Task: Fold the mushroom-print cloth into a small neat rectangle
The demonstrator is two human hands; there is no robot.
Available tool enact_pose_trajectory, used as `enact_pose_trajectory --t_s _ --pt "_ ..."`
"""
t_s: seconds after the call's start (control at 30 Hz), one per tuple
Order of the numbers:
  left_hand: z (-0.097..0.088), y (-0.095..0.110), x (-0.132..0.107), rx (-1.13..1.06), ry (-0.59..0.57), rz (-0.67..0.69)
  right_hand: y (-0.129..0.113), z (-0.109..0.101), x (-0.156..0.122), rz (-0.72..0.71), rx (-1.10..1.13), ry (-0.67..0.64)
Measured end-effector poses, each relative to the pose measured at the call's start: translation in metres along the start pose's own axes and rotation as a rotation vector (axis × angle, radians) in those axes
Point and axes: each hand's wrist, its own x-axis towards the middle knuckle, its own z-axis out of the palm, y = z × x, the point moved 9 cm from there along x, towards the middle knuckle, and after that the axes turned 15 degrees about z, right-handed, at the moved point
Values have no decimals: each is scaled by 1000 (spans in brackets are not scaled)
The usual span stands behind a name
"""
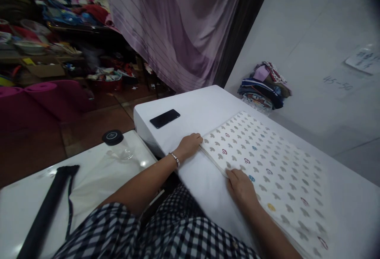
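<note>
White-covered table [202,106], with a patterned cloth [270,172] lying flat in layers on it. The left hand [190,145] pinches its corner, fingers closed — the right hand [242,189] grips the near edge, fingers curled.

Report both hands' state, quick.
Left hand: touching a corner of the white rectangular cloth with grey mushroom print; grip unclear.
Right hand: touching that cloth's edge; grip unclear.

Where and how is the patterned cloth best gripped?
Probably by its near edge, from the wearer's side, in a thumb-and-finger pinch: the patterned cloth lies flat on the white surface, layers showing along that edge. The left hand is at one corner, the right hand farther along.
</note>
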Motion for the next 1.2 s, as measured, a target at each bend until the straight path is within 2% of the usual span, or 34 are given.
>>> enact_pose_trajectory --t_s 0.17,0.33,0.53,0.6,0.67,0.73,0.8,0.9,1.0,1.2 --pt "-5 -7 1 -4 41 -24 -4 -1 1 2 -8 -21" --pt "-1 -10 -2 -36 8 -10 -5 -1 1 11 -5 -35" --pt "-7 -17 -1 -171 -51 -8 -4 1 2 21 46 -62" --pt "-16 -7 4 -150 2 -10 -4 1 3 25 62 -55" --pt "-20 19 10 -135 77 81 -4 0 4 37 69 -54" --pt "-8 52 13 -150 58 259 -5 0 5 48 62 -60" --pt "14 73 10 -154 -33 389 -6 1 5 64 35 -70" --pt "39 73 7 -112 -126 407 -4 6 7 122 17 -90" --pt "44 73 10 -56 -147 416 0 11 10 185 65 -102" --pt "40 122 14 -93 -117 597 6 6 11 208 98 -106"
